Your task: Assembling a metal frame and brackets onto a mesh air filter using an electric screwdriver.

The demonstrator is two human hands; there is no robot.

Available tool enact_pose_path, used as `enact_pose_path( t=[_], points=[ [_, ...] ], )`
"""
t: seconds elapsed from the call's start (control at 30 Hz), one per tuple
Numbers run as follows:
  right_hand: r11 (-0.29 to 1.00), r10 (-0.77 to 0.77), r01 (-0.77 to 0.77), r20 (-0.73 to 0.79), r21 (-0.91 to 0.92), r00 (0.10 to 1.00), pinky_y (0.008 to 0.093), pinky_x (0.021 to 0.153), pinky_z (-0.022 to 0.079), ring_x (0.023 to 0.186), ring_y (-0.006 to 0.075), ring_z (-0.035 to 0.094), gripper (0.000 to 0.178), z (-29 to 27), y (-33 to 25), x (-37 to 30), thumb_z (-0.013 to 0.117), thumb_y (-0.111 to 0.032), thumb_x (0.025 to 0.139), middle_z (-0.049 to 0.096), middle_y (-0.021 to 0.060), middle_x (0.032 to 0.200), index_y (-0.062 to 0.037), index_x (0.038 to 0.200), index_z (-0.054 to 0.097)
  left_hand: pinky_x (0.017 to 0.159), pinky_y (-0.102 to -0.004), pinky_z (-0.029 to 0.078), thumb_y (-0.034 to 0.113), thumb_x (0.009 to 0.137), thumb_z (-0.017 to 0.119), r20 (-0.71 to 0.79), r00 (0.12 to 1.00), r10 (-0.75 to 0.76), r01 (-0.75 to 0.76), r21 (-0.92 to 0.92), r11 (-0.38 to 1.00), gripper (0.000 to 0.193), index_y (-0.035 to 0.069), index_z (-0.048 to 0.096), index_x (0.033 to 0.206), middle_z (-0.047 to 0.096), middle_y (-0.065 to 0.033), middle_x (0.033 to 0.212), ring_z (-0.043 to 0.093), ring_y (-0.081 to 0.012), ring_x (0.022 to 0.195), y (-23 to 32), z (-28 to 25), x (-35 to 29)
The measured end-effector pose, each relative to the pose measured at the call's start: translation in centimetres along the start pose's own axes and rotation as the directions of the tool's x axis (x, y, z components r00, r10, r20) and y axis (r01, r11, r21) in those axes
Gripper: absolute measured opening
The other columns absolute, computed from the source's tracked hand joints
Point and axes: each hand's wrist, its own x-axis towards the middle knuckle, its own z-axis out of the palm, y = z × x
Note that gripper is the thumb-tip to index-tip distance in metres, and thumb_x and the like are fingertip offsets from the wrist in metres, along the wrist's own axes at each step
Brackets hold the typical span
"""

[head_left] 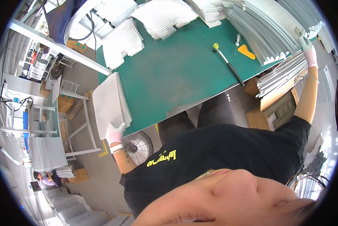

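Note:
My left hand point(115, 133), in a white glove with a pink cuff, rests on the near corner of a stack of white mesh-like sheets point(109, 96). Its thumb and forefinger are spread apart on the top sheet. Far out to the right, my right hand point(309, 51), gloved alike, reaches to the end of a pile of long pale grey strips point(265, 32). Its fingers are closed around a small greyish piece point(298, 31) at the pile's end; what this is, I cannot make out.
On the green table point(165, 71) lie a mallet point(229, 64) with a yellow-green head, an orange scraper point(246, 52) and a small screwdriver-like tool point(237, 40). More white sheets point(163, 17) line the far edge. Below stand a floor fan point(137, 147) and cardboard boxes point(257, 118).

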Motion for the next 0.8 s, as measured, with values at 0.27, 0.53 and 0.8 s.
enact_pose_path(
  t=[0.27, 0.53, 0.8],
  points=[
    [0.959, -0.216, 0.238, -0.145, 0.156, 0.966, 0.0357, 0.099, 0.046, 0.114, 0.0277, 0.065, 0.042, 1.0, -15.4, -14.3, 0.055, -0.032, 0.102, 0.066, 0.0176, 0.127, -0.0088, 0.137, 0.059, 0.092, -0.0459, 0.051, 0.047, 0.083, 0.068, 0.115, 0.966, 0.229, -0.222, -0.073, 0.972, 0.066, 0.001, 0.060, 0.130, 0.069, -0.0253, 0.113, 0.066, -0.0410, 0.106, -3.5, -4.0, 0.6],
    [0.901, -0.381, 0.346, 0.094, 0.262, 0.920, 0.0360, 0.097, 0.048, 0.112, 0.0309, 0.066, 0.038, 5.6, -21.4, -19.5, 0.057, -0.018, 0.101, 0.067, 0.0214, 0.125, -0.0006, 0.134, 0.059, 0.098, -0.0343, 0.049, 0.037, 0.087, 0.075, -0.040, 0.987, 0.154, -0.152, -0.529, 0.835, 0.068, -0.003, 0.054, 0.138, 0.066, -0.0219, 0.122, 0.064, -0.0243, 0.111, -5.7, -9.3, 1.7],
    [0.697, -0.576, 0.424, 0.098, 0.579, 0.812, 0.0315, 0.086, 0.052, 0.090, 0.0228, 0.066, 0.033, 12.9, -30.5, -29.4, 0.060, -0.012, 0.095, 0.071, 0.0155, 0.107, -0.0039, 0.127, 0.065, 0.093, -0.0398, 0.052, 0.037, 0.078, 0.079, -0.176, 0.944, 0.280, -0.331, -0.544, 0.771, 0.056, 0.001, 0.067, 0.119, 0.068, -0.0140, 0.114, 0.067, -0.0284, 0.103, 8.9, -8.2, -9.5]
  ],
)
